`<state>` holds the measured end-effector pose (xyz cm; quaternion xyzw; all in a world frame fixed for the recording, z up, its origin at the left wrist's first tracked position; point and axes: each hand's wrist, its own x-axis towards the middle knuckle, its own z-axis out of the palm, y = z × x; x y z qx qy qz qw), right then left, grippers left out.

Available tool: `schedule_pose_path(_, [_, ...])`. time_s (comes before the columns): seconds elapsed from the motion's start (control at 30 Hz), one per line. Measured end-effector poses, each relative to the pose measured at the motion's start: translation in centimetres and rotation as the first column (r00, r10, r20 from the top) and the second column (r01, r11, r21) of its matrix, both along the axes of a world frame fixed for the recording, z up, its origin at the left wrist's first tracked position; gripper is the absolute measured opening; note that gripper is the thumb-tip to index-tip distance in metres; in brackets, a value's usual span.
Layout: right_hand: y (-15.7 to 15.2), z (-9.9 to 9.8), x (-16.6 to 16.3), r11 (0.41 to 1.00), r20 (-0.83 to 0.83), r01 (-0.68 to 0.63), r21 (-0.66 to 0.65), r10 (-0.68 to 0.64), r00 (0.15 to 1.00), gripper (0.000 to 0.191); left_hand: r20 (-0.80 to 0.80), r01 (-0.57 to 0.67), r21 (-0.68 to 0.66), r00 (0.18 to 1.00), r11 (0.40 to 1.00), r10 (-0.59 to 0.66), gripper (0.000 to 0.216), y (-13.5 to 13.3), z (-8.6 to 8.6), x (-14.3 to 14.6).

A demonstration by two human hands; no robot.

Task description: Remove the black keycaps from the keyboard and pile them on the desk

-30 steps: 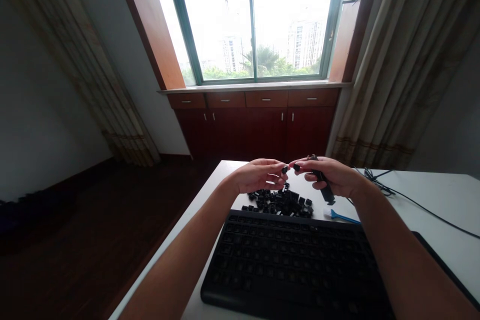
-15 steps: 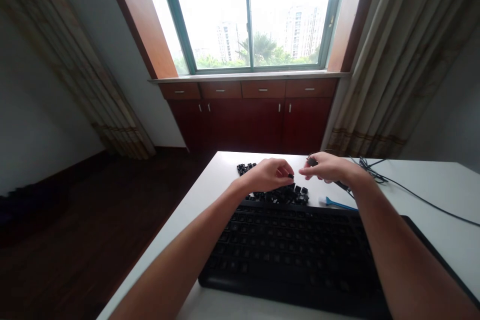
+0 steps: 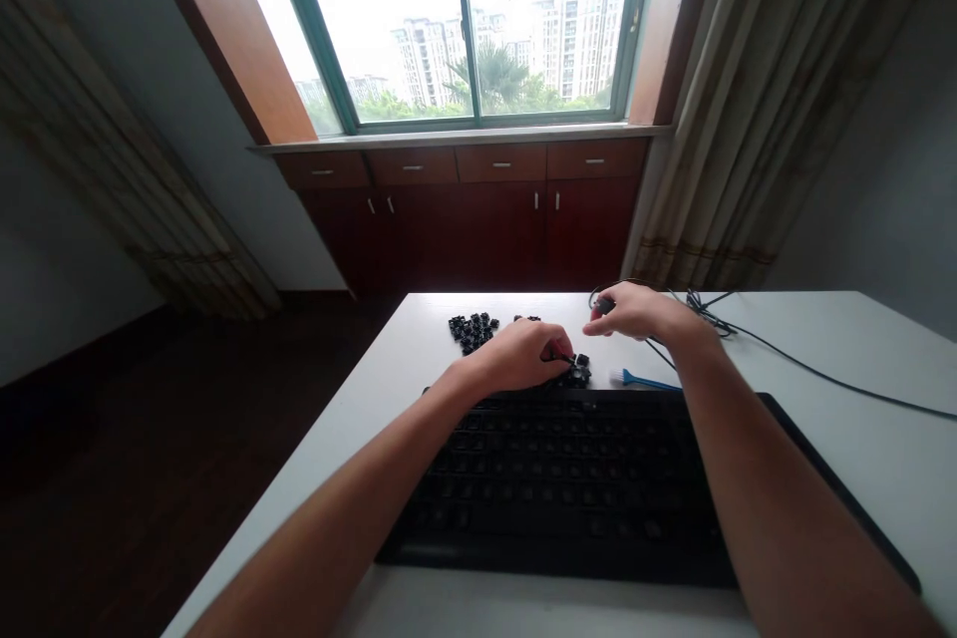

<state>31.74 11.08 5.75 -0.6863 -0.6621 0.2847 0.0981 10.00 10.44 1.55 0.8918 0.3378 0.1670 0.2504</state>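
Observation:
My left hand (image 3: 523,355) is closed in a pinch, low over the pile of loose black keycaps (image 3: 577,375) behind the keyboard. A dark keycap shows between its thumb and fingers, partly hidden. My right hand (image 3: 635,311) is raised to the right of the pile, its fingers curled round a small dark object (image 3: 604,305) whose kind I cannot make out. Both forearms reach over the black keyboard (image 3: 553,478), which has keycaps off and bare key positions showing. A second cluster of keycaps (image 3: 473,331) lies farther left.
A blue brush (image 3: 649,381) with pale bristles lies behind the keyboard. Black cable (image 3: 793,365) runs across the white table (image 3: 844,349) at the right, bunched near my right wrist. Beyond the table's far edge stands a red-brown cabinet (image 3: 464,229) under a window.
My left hand has lowered with a keycap toward the pile. My right hand stays raised, with the dark object still in its fingers. The whole view has shifted slightly.

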Motion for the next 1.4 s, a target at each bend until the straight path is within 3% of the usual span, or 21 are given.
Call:
schedule_pose_path(0.17, [0.1,0.1,-0.2,1.000,-0.010,-0.004,0.013,0.004,1.000,0.022,0.059,-0.018,-0.078,0.998,0.997,0.023,0.015,0.0,0.1,0.0])
schedule_pose_path(0.3, [-0.2,0.6,-0.7,0.997,-0.023,-0.027,0.071,0.028,0.999,0.024,0.175,-0.053,-0.241,0.980,0.969,0.097,0.030,0.4,0.5,0.1])
schedule_pose_path(0.4, [-0.6,1.1,-1.1,0.986,-0.021,-0.033,0.164,0.037,0.999,0.025,0.271,-0.044,-0.404,0.948,0.914,0.165,0.041,0.6,1.2,0.3])
schedule_pose_path(0.53, [-1.0,1.7,-1.8,0.956,-0.001,-0.063,0.287,0.066,0.998,0.029,0.390,-0.030,-0.608,0.859,0.793,0.331,0.044,0.5,1.9,0.4])
schedule_pose_path(0.73, [-1.6,2.4,-2.6,0.844,0.099,-0.185,0.504,0.156,0.983,0.018,0.463,0.028,-0.734,0.752,0.679,0.469,0.039,0.6,1.9,0.5])
schedule_pose_path(0.9, [-3.6,1.9,-2.2,0.750,0.163,-0.231,0.620,0.164,0.973,0.020,0.530,0.191,-0.764,0.729,0.616,0.432,0.035,0.2,2.2,0.8])
schedule_pose_path(1.03, [-6.5,0.3,-1.2,0.706,0.208,-0.259,0.660,0.159,0.965,0.026,0.584,0.298,-0.737,0.733,0.607,0.349,0.041,-0.4,2.1,1.3])
schedule_pose_path(1.2, [-10.0,-1.3,0.4,0.603,0.141,-0.312,0.734,0.313,0.939,0.039,0.617,0.381,-0.674,0.762,0.632,0.199,0.042,-1.3,2.2,1.6])
schedule_pose_path(1.4, [-11.9,-2.9,2.1,0.595,0.078,-0.291,0.749,0.356,0.931,0.038,0.486,0.344,-0.598,0.874,0.724,-0.014,0.041,-2.0,2.8,1.6])
